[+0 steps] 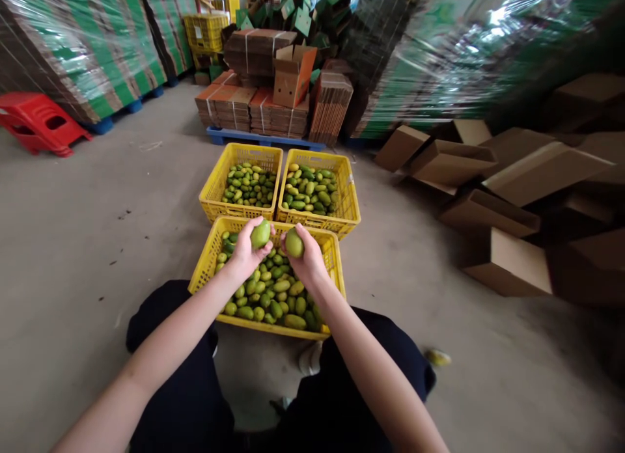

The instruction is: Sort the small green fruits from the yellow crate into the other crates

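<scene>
My left hand is closed round a green mango, fingers wrapped about its side. My right hand grips a second mango, duller green in colour. Both hands are held a short way apart over the far part of a yellow plastic crate. Inside that crate lie many green and yellowish mangoes, partly hidden by my hands and forearms. Behind it, two more yellow crates, the left one and the right one, stand side by side with similar fruit in them.
Flattened cartons and an open box are stacked on a blue pallet ahead. Loose cardboard boxes lie at the right. A red stool stands at the left. One yellowish fruit rests on the floor.
</scene>
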The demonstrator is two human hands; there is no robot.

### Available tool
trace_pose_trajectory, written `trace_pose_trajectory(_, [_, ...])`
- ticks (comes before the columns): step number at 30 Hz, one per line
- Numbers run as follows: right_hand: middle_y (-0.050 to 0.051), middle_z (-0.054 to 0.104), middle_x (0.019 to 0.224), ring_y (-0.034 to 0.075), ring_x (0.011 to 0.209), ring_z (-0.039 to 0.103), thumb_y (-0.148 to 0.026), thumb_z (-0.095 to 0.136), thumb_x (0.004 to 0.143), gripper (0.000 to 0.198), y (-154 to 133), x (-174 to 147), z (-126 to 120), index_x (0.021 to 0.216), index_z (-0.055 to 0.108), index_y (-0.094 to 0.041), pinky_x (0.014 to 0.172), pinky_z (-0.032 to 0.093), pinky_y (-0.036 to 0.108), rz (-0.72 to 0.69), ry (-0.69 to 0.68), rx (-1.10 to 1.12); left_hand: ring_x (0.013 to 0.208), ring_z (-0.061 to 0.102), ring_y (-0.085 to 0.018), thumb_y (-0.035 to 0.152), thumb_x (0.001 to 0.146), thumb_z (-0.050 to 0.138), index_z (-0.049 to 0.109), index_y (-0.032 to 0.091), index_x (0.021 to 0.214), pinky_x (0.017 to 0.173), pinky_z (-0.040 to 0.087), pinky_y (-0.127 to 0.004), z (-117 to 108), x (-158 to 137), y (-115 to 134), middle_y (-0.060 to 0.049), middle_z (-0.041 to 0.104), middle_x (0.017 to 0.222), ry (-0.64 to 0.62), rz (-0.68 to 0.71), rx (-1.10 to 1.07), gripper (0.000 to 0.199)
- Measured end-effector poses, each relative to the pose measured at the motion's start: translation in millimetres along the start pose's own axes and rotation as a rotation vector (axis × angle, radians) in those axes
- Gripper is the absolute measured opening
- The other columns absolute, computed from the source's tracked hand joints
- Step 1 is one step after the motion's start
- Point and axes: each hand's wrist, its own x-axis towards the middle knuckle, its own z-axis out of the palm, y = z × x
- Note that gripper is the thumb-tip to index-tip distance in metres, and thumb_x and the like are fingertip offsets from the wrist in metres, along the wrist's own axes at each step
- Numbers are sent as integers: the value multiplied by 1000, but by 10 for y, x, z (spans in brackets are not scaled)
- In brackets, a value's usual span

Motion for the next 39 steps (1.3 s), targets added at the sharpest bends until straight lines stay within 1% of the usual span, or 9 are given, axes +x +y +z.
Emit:
trace_pose_trajectory(4, [-1, 67, 69, 14, 60, 60, -57, 75, 66, 41, 70, 15, 20, 76, 62, -19, 51, 45, 26, 0, 73, 8, 51, 54, -6, 31, 84, 55, 59, 15, 70, 49, 45, -15, -23, 19, 16, 1, 59, 63, 66, 35, -121, 21])
trace_pose_trajectory(7, [-1, 63, 58, 15, 52, 58, -59, 72, 68, 42, 87, 14, 1, 74, 61, -19, 42, 40, 25, 56, 73, 29, 50, 52, -7, 30, 89, 51, 61, 16, 73, 45, 44, -16, -28, 43, 9, 0, 59, 62, 76, -81, -114, 24])
trace_pose_trajectory(13, [1, 66, 63, 14, 50, 58, -54, 68, 75, 36, 47, -15, -28, 73, 59, -19, 38, 41, 24, 222, 20, 194, 55, 59, -10, 34, 87, 62, 60, 14, 78, 49, 52, -20, -12, 27, 7, -3, 64, 72, -11, -168, -155, 22])
trace_pose_trajectory(17, [-3, 60, 58, 11, 48, 54, -38, 76, 68, 28, 12, -26, -23, 71, 55, -20, 36, 36, 19, 193, -29, 191, 45, 52, -5, 33, 81, 69, 56, 15, 75, 35, 37, -12, -3, -4, 89, 0, 59, 65, 12, -202, -181, 23])
trace_pose_trajectory(19, [-3, 60, 55, 11, 43, 51, -41, 72, 71, 26, 15, -20, -31, 73, 55, -21, 36, 35, 20, 212, -26, 170, 39, 45, -4, 33, 85, 64, 53, 15, 72, 31, 31, -11, 7, -10, 125, 1, 56, 61, 7, -231, -154, 25])
trace_pose_trajectory(25, [3, 68, 64, 14, 46, 56, -48, 64, 76, 30, 15, 21, -126, 84, 62, -19, 34, 38, 22, 341, -63, 128, 52, 59, -9, 20, 94, 41, 56, 15, 78, 46, 52, -15, -13, 44, 115, -3, 59, 63, 172, -327, -248, 23])
trace_pose_trajectory(30, [6, 70, 75, 19, 66, 67, -30, 64, 70, 19, -24, 59, -188, 83, 62, -18, 57, 60, 29, 334, -171, 104, 60, 62, -14, 24, 92, 40, 59, 12, 90, 53, 58, -21, -24, 41, 113, -8, 61, 67, 251, -293, -268, 22])
trace_pose_trajectory(36, [9, 71, 82, 18, 68, 68, -33, 64, 71, 22, -28, 86, -191, 85, 64, -16, 69, 63, 29, 307, -129, 129, 53, 58, -11, 25, 95, 35, 59, 5, 94, 46, 51, -15, 32, -7, 182, -9, 59, 64, 152, -354, -236, 31])
trace_pose_trajectory(39, [9, 71, 87, 19, 71, 68, -43, 63, 76, 31, -51, 93, -200, 91, 64, -16, 73, 62, 34, 264, -162, 94, 53, 58, -10, 26, 96, 41, 59, 6, 94, 50, 52, -16, 5, 13, 161, -8, 62, 69, 76, -254, -52, 27])
